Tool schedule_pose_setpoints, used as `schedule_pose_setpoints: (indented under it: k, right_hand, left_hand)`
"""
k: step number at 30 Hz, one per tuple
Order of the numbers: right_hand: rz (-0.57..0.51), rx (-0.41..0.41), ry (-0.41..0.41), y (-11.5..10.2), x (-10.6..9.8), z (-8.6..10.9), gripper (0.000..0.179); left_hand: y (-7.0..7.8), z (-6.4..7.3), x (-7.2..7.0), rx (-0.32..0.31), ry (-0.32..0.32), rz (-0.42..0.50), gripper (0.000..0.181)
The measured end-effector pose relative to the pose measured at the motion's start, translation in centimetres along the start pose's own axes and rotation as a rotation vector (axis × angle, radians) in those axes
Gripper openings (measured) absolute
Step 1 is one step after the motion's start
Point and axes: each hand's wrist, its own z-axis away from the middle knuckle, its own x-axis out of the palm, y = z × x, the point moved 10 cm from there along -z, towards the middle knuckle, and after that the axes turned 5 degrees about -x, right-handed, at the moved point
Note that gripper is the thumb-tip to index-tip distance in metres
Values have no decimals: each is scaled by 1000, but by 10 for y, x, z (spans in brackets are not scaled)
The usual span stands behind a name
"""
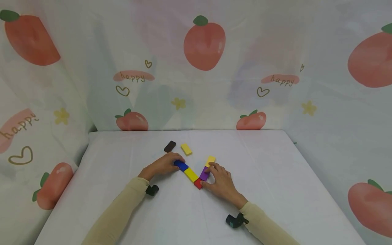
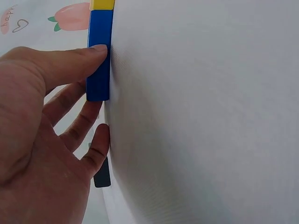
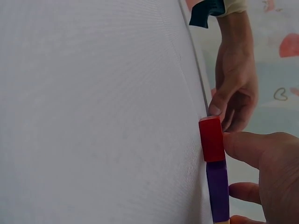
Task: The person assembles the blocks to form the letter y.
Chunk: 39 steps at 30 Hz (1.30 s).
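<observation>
Several coloured blocks lie end to end in a V in the head view. The left side has a blue block (image 1: 181,165) and a yellow block (image 1: 191,175). A red block (image 1: 198,183) sits at the near corner. Up the right side run a purple block (image 1: 204,174) and another yellow block (image 1: 210,160). My left hand (image 1: 166,163) pinches the blue block (image 2: 99,70), thumb on its near face and fingers behind. From the right, my right hand (image 1: 222,180) touches the row: its thumb is against the red block (image 3: 212,140), fingertips at the purple block (image 3: 218,191).
Beyond the left hand, a black block (image 1: 169,146) and a loose yellow block (image 1: 186,149) lie on the white table (image 1: 260,170). A fruit-printed cloth (image 1: 214,98) stands behind the table and along both sides.
</observation>
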Motion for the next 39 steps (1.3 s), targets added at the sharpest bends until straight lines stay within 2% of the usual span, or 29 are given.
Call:
schedule_pose_setpoints:
  k: [16, 25, 35, 39]
  right_hand:
    - [3, -7, 9, 0, 0, 0, 38]
    - [-7, -13, 9, 0, 0, 0, 39]
    - [3, -9, 5, 0, 0, -1, 39]
    - [4, -7, 5, 0, 0, -1, 39]
  left_hand:
    - [7, 0, 2, -4, 1, -16, 34]
    - [4, -1, 6, -14, -9, -11, 36]
    - [9, 0, 7, 17, -14, 14, 37]
    - [9, -1, 7, 4, -12, 10, 36]
